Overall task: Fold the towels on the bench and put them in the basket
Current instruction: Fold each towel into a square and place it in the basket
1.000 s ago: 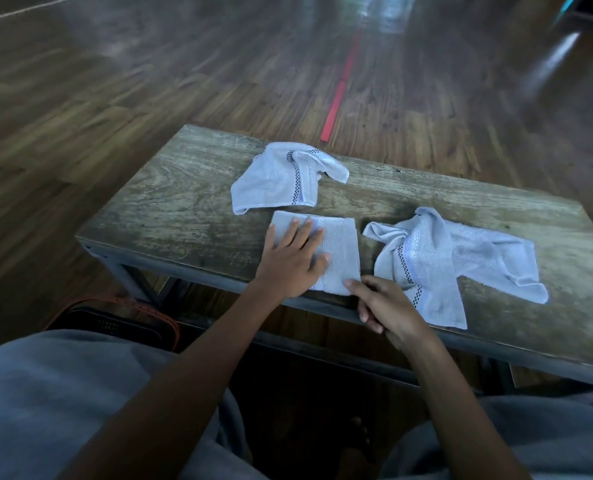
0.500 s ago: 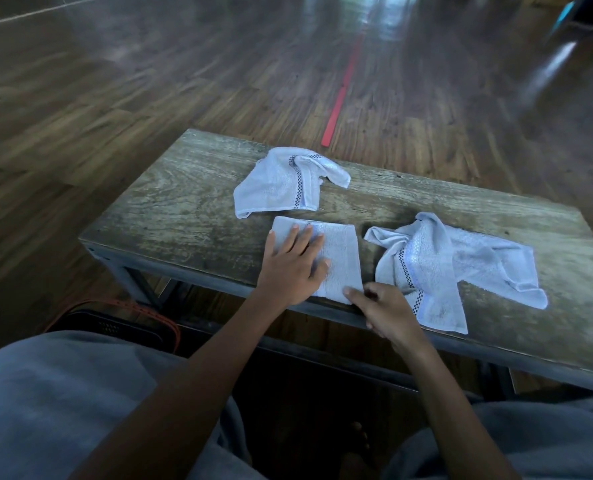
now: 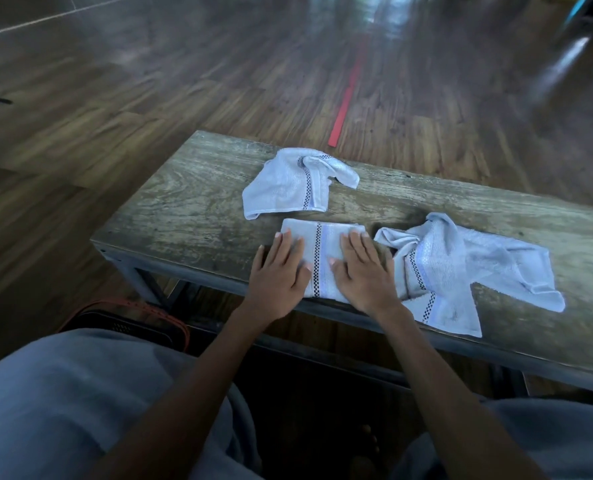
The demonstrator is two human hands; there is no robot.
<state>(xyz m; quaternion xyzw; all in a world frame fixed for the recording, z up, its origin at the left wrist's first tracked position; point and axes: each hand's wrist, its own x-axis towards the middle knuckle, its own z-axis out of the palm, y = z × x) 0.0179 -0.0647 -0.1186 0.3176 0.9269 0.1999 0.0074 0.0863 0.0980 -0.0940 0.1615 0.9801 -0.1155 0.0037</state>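
One folded pale towel (image 3: 325, 242), black-checkered stripe

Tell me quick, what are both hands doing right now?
Left hand: open, flat on the folded towel.
Right hand: open, flat on it too.

Colours and patterns as seen from my seat.

- **Folded towel** (image 3: 326, 244), nearest me: pale blue-white, crossed by one narrow band of black-and-white checks, with a plain lighter stripe beside it.
- **Back towel** (image 3: 281, 188): the same pale blue-white with the same checked band.
- **Right towel** (image 3: 461, 258): pale blue-white, with a checked band and a paler woven stripe alongside.
- **Bench** (image 3: 191, 209): weathered grey-brown wood with swirling darker grain. Its metal frame (image 3: 170, 263) is dark grey.
- **Basket** (image 3: 125, 325): black and perforated, with an orange rim.
- **Floor** (image 3: 132, 98): glossy dark brown in a plank pattern.
- **Floor strip** (image 3: 345, 105): red.
- **My trousers** (image 3: 63, 403): plain grey.
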